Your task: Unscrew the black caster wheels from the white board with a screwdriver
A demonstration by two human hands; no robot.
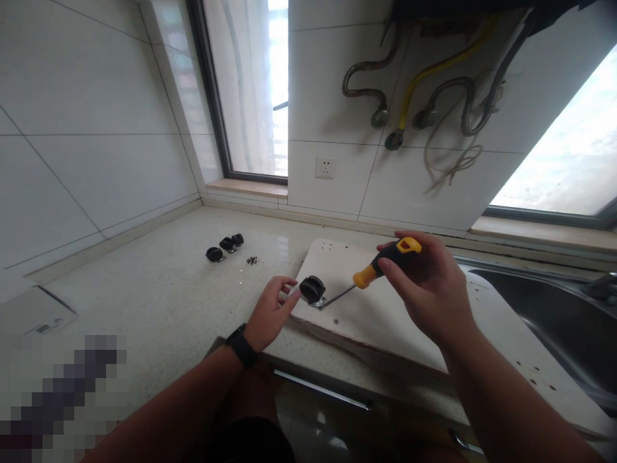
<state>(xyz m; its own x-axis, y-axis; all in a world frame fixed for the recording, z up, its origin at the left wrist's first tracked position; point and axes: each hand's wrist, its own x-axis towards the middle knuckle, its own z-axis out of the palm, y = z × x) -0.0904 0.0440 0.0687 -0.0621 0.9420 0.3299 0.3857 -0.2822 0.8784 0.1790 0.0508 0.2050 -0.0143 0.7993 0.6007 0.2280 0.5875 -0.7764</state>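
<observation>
A black caster wheel with a metal mounting plate sits near the left end of a white board. My left hand, wearing a black watch, has its curled fingers and thumb against the left side of the caster. Wrapped in my right hand is a yellow-and-black screwdriver, slanting down to the left. Its tip meets the caster's plate at a corner; the screw head there is too small to make out.
More black casters lie on the speckled countertop, beside a small pile of screws. The board reaches over the edge of a sink at right. A white box stands at left. Hoses hang on the wall above.
</observation>
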